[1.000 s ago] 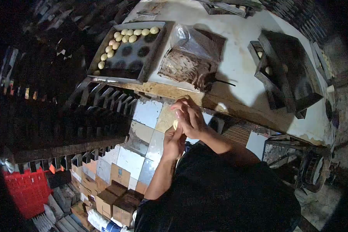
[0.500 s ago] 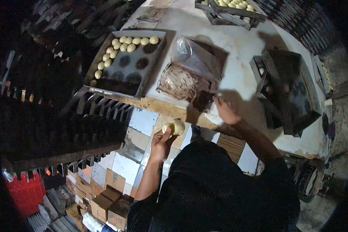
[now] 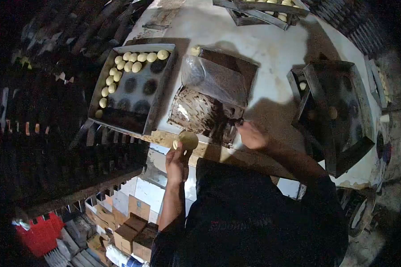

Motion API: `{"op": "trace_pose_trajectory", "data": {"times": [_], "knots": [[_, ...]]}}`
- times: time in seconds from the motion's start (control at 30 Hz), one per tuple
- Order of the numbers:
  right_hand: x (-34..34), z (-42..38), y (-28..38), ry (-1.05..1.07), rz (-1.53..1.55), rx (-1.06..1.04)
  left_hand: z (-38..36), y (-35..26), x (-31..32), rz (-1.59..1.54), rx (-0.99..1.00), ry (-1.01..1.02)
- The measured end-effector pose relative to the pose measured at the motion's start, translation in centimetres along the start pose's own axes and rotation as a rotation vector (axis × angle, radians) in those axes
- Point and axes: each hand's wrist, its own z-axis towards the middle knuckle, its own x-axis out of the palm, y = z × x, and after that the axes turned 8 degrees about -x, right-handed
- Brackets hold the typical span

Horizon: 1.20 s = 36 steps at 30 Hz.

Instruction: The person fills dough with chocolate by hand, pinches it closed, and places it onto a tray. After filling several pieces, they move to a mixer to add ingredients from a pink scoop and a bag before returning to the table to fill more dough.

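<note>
A flattened round of dough [image 3: 188,140] is held up in my left hand [image 3: 177,162], thumb over its near side, just in front of the table edge. My right hand [image 3: 253,135] is closed at the right end of a slab of dark brown paste [image 3: 196,109], which lies in peeled-back clear plastic [image 3: 209,78]. What the right fingers grip is too dark to make out. Left of the paste, a metal tray [image 3: 162,100] carries pale dough balls [image 3: 137,66] along its far and left sides.
Stacked dark trays [image 3: 338,115] stand on the right of the white table [image 3: 272,84]. More trays [image 3: 272,17] with dough balls are at the far end. A slatted rack [image 3: 75,173] borders the left; cardboard boxes [image 3: 131,229] and a red crate [image 3: 40,233] sit below.
The view has shifted, and I am closer over the table. My left hand has raised the dough round toward the table edge. My right hand stays at the paste's right end.
</note>
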Motion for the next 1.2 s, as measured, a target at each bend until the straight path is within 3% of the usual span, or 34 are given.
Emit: {"op": "trace_pose_trajectory", "data": {"times": [0.1, 0.2, 0.23, 0.3, 0.43, 0.57, 0.63, 0.67, 0.77, 0.8, 0.83, 0.87, 0.9, 0.93, 1.0, 1.03, 1.13, 1.2], "knots": [[-0.9, 1.1, -2.6, 0.094, 0.410, -0.208, 0.8, -0.5, 2.5, 0.033, -0.099, -0.069], [-1.7, 1.1, -2.8, -0.082, 0.850, -0.354, 2.5, 1.6, 2.4, 0.004, -0.150, -0.105], [-1.3, 1.0, -2.4, -0.149, 0.785, -0.350, 2.8, 2.3, 3.1, -0.044, -0.208, -0.209], [-0.4, 0.1, -0.8, -0.297, 0.620, -0.341, 3.3, 2.9, 3.9, -0.062, -0.357, -0.050], [-1.2, -2.4, 2.7, -0.667, 0.060, -0.330, 3.5, 3.2, 6.0, -0.147, -0.393, 0.013], [2.9, -4.1, 0.3, -0.456, 0.163, -0.140, 3.7, 2.8, 4.5, -0.149, -0.338, -0.038], [2.3, -4.1, 0.6, -0.258, -0.010, 0.035, 2.8, 1.6, 4.9, -0.149, -0.291, -0.081], [2.0, -4.0, 0.6, -0.159, -0.096, 0.124, 2.4, 0.9, 5.2, -0.137, -0.233, 0.011], [2.3, -1.5, 2.2, -0.898, 0.215, -0.312, 1.7, 0.3, 5.3, -0.190, -0.163, 0.065], [0.0, -1.0, 4.2, -0.834, 0.339, -0.369, 1.2, 0.2, 5.5, -0.170, -0.147, 0.121], [-1.8, -0.9, 7.1, -0.741, 0.701, -0.340, 0.3, 0.3, 5.6, -0.122, -0.164, 0.117], [-3.7, -0.8, 9.9, -0.679, 1.061, -0.276, -0.2, 1.1, 5.4, 0.073, 0.012, 0.135], [-5.7, -1.2, 12.7, -0.647, 1.048, -0.208, -0.6, 2.3, 5.0, 0.268, 0.189, 0.145], [-6.8, -1.3, 14.7, -0.785, 0.694, -0.271, -1.0, 3.5, 4.6, 0.531, 0.594, 0.166], [-7.5, -1.3, 18.4, -0.953, 0.301, -0.309, -3.3, 0.8, 3.6, 1.176, 0.768, 0.128], [-7.7, -1.5, 20.1, -1.007, 0.302, -0.341, -5.6, -0.9, 4.2, 1.378, 0.882, 0.078], [-7.9, -2.9, 24.5, -1.167, 0.294, -0.457, -9.5, -2.9, 2.3, 0.847, 0.828, 0.082], [-9.1, -4.8, 27.0, -1.100, 0.311, -0.624, -13.1, -4.8, 1.8, 0.294, 0.690, 0.200]]}}
